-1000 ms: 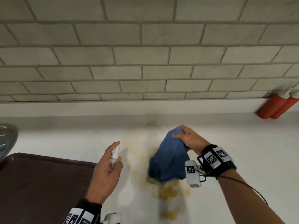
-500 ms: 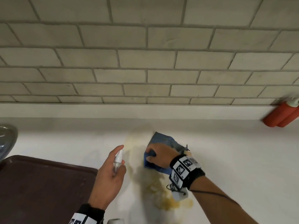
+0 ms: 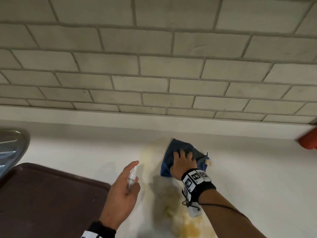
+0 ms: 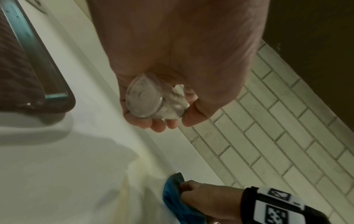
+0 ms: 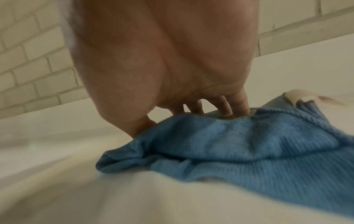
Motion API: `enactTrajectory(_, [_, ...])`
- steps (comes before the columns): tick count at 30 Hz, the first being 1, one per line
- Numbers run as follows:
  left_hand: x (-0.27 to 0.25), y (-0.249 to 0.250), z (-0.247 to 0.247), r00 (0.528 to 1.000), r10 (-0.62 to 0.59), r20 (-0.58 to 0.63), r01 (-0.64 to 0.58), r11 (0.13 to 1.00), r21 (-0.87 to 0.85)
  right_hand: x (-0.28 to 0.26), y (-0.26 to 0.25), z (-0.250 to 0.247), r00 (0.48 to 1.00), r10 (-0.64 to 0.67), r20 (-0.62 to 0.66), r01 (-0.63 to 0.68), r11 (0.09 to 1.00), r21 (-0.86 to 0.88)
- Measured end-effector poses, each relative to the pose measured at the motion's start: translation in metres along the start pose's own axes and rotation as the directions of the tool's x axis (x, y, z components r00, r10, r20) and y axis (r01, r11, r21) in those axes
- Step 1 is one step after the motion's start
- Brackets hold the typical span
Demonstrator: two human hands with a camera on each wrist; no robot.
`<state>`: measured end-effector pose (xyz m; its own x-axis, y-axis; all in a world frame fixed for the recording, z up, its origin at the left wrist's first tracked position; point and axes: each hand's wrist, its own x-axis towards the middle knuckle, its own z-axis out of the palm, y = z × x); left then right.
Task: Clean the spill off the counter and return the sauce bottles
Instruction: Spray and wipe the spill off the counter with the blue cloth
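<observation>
Since a moment ago we have pushed the blue cloth (image 3: 181,152) farther toward the counter's (image 3: 257,169) back edge, leaving yellow spill (image 3: 188,225) smeared near the front edge. Our right hand (image 3: 183,164) presses the cloth with spread fingers. Our left hand (image 3: 122,191) curls round a small clear spray bottle (image 3: 132,176). A red sauce bottle (image 3: 308,140) sits at the back right corner.

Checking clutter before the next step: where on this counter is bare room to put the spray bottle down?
Bare counter lies right of the blue cloth, up to the red bottle at the wall. Another free strip runs behind the brown tray, between the metal bowl and the yellow spill. The middle is crowded: right hand, cloth, spill.
</observation>
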<state>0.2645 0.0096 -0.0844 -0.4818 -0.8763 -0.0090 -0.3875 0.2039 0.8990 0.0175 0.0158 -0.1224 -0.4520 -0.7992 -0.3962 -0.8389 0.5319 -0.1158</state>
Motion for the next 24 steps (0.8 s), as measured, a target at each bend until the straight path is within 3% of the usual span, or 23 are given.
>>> enactTrajectory(4, [0.011,-0.007,-0.011,0.998,-0.001,-0.062,0.0,1.0,-0.009,0.041,-0.014,-0.008,1.0,0.008,0.022,-0.008,1.0,0.005])
enactTrajectory(8, [0.017,-0.015,-0.022,0.995,-0.022,-0.094,0.022,1.0,0.004,0.053,-0.048,-0.002,0.985,-0.165,0.04,0.169,0.976,-0.138])
enactTrajectory(12, [0.026,-0.014,-0.023,0.992,-0.028,-0.123,0.033,0.999,0.04,0.021,-0.082,0.019,0.92,-0.372,0.125,0.389,0.904,-0.178])
enactTrajectory(15, [0.036,-0.012,-0.024,0.993,-0.074,-0.093,0.078,0.996,0.041,-0.028,-0.093,0.039,0.879,-0.447,0.168,0.475,0.854,-0.211])
enactTrajectory(19, [0.049,-0.001,-0.026,0.993,-0.088,-0.083,0.1,0.984,0.15,-0.091,-0.067,0.074,0.879,-0.465,0.101,0.476,0.86,-0.182])
enactTrajectory(22, [0.065,0.007,-0.023,0.994,-0.028,-0.109,0.058,0.959,0.276,-0.116,-0.026,0.089,0.954,-0.282,0.105,0.296,0.943,-0.15])
enactTrajectory(24, [0.077,0.013,-0.019,0.994,0.004,-0.111,0.033,0.944,0.329,-0.116,0.006,0.082,0.97,-0.224,0.089,0.233,0.967,-0.102])
